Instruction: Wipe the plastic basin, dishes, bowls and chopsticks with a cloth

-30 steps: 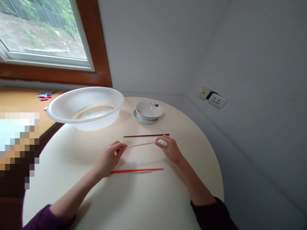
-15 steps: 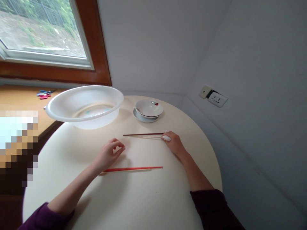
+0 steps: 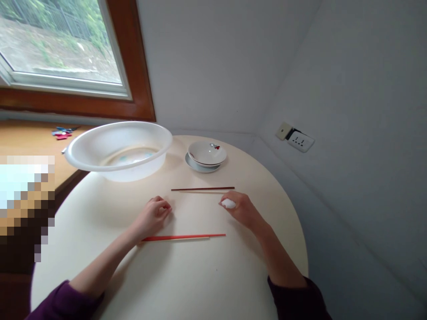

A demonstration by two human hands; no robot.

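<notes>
"White, soft-looking wad (image 3: pixel 228 203): is that what your right hand (image 3: pixel 245 211) has?"

"Yes, I pinch it between my thumb and fingers, above the round cream table (image 3: pixel 200 284)."

"And your left hand (image 3: pixel 153 215)?"

"Its thumb and fingertips are pressed together, between two pairs of slender sticks."

"Which sticks lie nearer you?"

"A glossy red stick (image 3: pixel 176 238) and a pale wooden stick (image 3: pixel 193 239), side by side, their left ends by my left wrist."

"And the farther pair?"

"A dark brown stick (image 3: pixel 203 189), with a thin cream stick (image 3: pixel 200 192) just beside it. The cream one runs up to my right hand; I can't tell whether they touch."

"Beyond those?"

"A shallow white ceramic bowl (image 3: pixel 207 153) with a red marking, stacked over a pale saucer (image 3: pixel 196 168). Left of them stands a wide, translucent white plastic basin (image 3: pixel 143 173)."
</notes>
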